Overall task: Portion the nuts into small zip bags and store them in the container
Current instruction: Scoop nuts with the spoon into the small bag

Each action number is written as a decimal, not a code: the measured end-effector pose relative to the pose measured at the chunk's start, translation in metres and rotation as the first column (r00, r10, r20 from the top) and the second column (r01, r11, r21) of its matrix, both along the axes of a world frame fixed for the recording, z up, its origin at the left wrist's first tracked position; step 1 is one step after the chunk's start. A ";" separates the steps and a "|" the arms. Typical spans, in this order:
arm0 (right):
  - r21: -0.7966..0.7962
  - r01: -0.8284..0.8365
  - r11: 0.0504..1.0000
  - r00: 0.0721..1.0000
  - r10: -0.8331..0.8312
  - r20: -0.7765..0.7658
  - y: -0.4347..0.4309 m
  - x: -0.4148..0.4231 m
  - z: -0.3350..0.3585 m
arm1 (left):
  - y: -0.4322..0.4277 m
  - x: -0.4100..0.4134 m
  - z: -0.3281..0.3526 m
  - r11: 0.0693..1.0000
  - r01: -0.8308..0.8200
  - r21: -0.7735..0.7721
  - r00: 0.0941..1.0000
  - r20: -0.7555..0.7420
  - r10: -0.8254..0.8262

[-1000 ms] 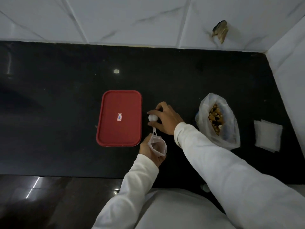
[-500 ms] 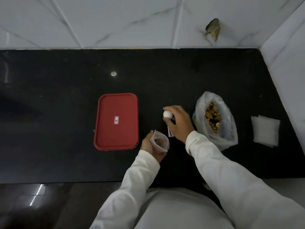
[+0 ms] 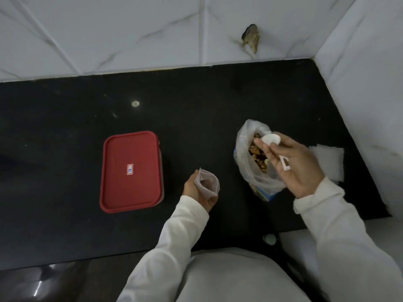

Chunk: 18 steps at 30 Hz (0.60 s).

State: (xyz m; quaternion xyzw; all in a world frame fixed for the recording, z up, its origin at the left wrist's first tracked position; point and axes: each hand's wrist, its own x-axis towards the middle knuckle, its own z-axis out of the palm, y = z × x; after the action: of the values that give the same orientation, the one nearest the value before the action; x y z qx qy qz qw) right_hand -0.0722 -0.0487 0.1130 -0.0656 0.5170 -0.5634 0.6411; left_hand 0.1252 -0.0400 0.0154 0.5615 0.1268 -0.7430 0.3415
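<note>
Fingertips of the right hand pinch a small white scoop, its bowl at the mouth of the clear plastic bag of nuts. The left hand curls round a small zip bag, whose mouth gapes open and upward. It hovers between the plastic bag and the red-lidded container, which sits closed on the black countertop. Spare zip bags lie flat beyond the right hand, partly hidden by it.

left hand: we grip open zip bag
right hand: we hold scoop over nut bag
container: lidded
</note>
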 end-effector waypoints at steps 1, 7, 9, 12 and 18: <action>-0.004 -0.011 1.000 0.997 0.011 -0.072 0.004 -0.009 0.002 | 0.000 -0.006 0.002 1.000 0.005 0.000 1.000 -0.011 -0.005; 0.118 -0.202 0.972 0.754 0.232 -0.615 0.029 -0.047 -0.011 | -0.010 -0.035 0.006 0.997 0.075 -0.001 0.997 -0.030 -0.075; 0.180 -0.241 0.954 0.532 0.285 -0.797 0.034 -0.055 -0.021 | -0.009 -0.044 0.011 0.996 0.074 -0.051 0.996 0.046 -0.072; 0.156 -0.280 0.947 0.304 0.242 -0.922 0.038 -0.065 -0.036 | -0.011 -0.052 0.015 0.999 0.044 -0.029 0.999 0.021 -0.043; 0.097 -0.430 0.898 0.142 0.173 -0.975 0.036 -0.075 -0.058 | -0.014 -0.060 0.017 0.999 0.018 0.032 1.000 0.008 -0.018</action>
State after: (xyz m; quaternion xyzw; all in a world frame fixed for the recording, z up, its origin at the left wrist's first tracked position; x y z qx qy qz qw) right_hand -0.1475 -0.0131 0.0548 -0.5702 0.7154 -0.3051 0.2645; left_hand 0.0652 -0.0542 0.0321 0.5713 0.1320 -0.7415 0.3263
